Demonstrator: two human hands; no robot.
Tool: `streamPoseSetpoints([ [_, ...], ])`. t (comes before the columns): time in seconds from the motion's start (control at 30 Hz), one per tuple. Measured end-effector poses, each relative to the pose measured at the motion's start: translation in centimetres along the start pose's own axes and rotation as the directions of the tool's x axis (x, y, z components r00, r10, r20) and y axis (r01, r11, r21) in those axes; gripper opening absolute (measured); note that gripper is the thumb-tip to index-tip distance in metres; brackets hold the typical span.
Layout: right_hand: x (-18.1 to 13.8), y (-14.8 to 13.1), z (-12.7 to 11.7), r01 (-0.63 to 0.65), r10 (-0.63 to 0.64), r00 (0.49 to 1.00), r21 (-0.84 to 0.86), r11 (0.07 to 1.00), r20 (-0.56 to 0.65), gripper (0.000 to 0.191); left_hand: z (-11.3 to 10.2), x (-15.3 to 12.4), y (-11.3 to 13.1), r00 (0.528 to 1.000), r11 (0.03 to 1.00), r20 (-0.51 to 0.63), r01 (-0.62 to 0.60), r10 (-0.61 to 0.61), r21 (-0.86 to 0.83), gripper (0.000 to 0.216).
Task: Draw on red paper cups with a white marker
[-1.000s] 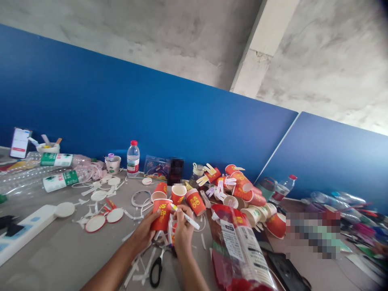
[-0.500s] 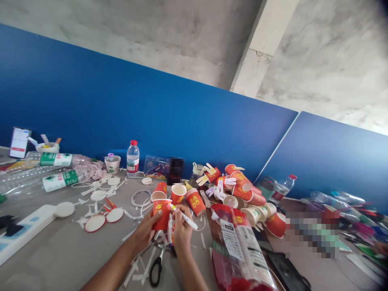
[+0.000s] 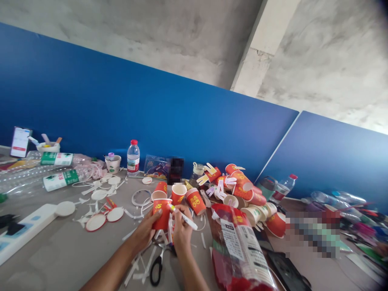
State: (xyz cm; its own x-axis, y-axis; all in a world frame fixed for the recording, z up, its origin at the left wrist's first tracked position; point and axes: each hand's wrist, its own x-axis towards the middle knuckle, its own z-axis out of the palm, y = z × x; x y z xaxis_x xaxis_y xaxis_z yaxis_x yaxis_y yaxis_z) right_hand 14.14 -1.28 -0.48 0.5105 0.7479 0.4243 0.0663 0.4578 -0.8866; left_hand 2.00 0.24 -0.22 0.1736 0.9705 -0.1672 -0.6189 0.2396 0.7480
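A red paper cup (image 3: 161, 218) with yellow print is held upright in my left hand (image 3: 147, 227), its fingers wrapped round the cup's left side. My right hand (image 3: 182, 228) is closed on a white marker (image 3: 189, 222), whose yellow tip end meets the right side of the cup near the rim. Just behind stand another red paper cup (image 3: 178, 193) and a red cup stack (image 3: 196, 201) that leans over. Below my hands, black-handled scissors (image 3: 157, 270) lie among white paper strips (image 3: 142, 276).
A plastic bag of cups (image 3: 239, 250) lies to the right, before a heap of red cups (image 3: 242, 184). Cut paper discs (image 3: 95, 222), a power strip (image 3: 33, 228) and plastic bottles (image 3: 60, 180) are on the left. A blue partition (image 3: 151, 105) stands behind.
Almost nothing differs. Both hands keep their hold on the cup and the marker; the view has shifted very slightly.
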Motion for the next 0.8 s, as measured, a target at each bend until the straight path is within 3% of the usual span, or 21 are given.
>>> streamPoseSetpoints([
  [0.37,0.2,-0.9,0.2,-0.052,0.053,0.998,0.057,0.997,-0.024,0.035,-0.1,-0.1,0.3,1.0,1.0,-0.01,0.004,-0.004,0.008,0.046],
  [0.8,0.1,-1.4,0.2,-0.069,0.069,0.998,0.081,0.994,0.0,0.037,0.1,-0.4,0.3,0.999,0.997,0.042,-0.031,0.028,0.07,0.059],
])
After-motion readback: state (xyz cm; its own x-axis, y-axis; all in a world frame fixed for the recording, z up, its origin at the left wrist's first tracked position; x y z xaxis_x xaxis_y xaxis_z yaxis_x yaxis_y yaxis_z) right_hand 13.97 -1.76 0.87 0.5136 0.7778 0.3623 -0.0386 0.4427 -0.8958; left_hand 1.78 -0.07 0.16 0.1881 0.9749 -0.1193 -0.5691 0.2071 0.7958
